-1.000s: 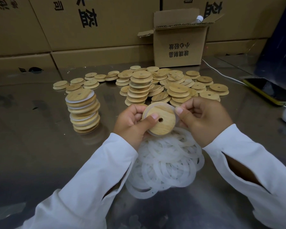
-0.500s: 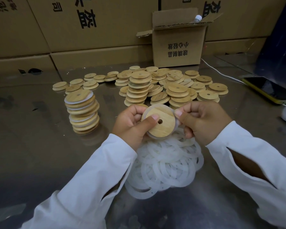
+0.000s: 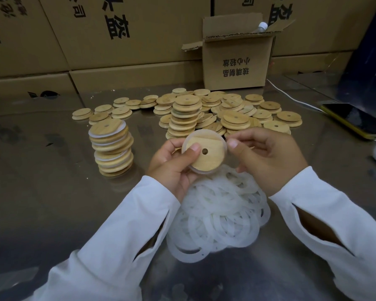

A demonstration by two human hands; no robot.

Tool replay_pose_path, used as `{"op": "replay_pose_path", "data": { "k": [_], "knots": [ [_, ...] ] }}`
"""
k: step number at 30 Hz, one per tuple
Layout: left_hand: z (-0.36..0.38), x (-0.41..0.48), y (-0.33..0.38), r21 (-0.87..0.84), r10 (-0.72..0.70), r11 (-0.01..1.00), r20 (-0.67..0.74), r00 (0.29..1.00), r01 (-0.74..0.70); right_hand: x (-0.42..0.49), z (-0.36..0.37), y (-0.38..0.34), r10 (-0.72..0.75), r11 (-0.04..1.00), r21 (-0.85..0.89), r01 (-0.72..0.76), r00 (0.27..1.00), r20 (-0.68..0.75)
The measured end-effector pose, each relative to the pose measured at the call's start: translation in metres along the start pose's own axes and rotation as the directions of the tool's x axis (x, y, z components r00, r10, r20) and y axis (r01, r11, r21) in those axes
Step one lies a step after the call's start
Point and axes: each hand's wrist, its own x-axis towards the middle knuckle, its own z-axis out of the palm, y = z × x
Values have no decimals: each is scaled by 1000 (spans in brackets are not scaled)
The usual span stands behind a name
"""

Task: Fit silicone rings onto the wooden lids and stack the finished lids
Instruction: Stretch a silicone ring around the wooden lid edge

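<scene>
A round wooden lid (image 3: pixel 206 156) with a small centre hole is held above the table, a translucent silicone ring (image 3: pixel 201 134) partly stretched around its rim. My left hand (image 3: pixel 174 170) grips the lid, thumb pressed on its face. My right hand (image 3: pixel 267 157) pinches the ring at the lid's right edge. A heap of loose white silicone rings (image 3: pixel 217 218) lies below both hands. A stack of ringed lids (image 3: pixel 112 147) stands to the left. Bare wooden lids (image 3: pixel 204 109) lie piled and scattered behind.
An open cardboard box (image 3: pixel 237 59) with a bottle in it stands at the back, before a wall of large cartons (image 3: pixel 117 33). A yellow-edged phone (image 3: pixel 354 120) with a white cable lies at the right. The table (image 3: pixel 41 192) is reflective metal.
The lid has turned slightly in my hands, and the ring now sits further over its upper rim. My right thumb has shifted along the edge.
</scene>
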Motion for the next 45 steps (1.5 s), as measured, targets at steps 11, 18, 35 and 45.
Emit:
{"op": "replay_pose_path", "data": {
  "k": [11, 18, 35, 45],
  "knots": [
    [-6, -2, 0, 365, 229, 907, -13, 973, -208, -4, 6, 1, -166, 984, -72, 164, 986, -23],
    [-5, -4, 2, 416, 322, 860, 6, 947, -295, -2, 3, 0, -92, 996, -19, 93, 995, 38],
    [-4, -1, -3, 485, 424, 788, 19, 906, -379, -9, 12, -2, -43, 984, -171, 40, 999, -10],
    [-6, -1, -2, 499, 414, 785, 17, 910, -367, -2, 8, -1, 170, 964, 187, -190, 978, 119]
  ]
}}
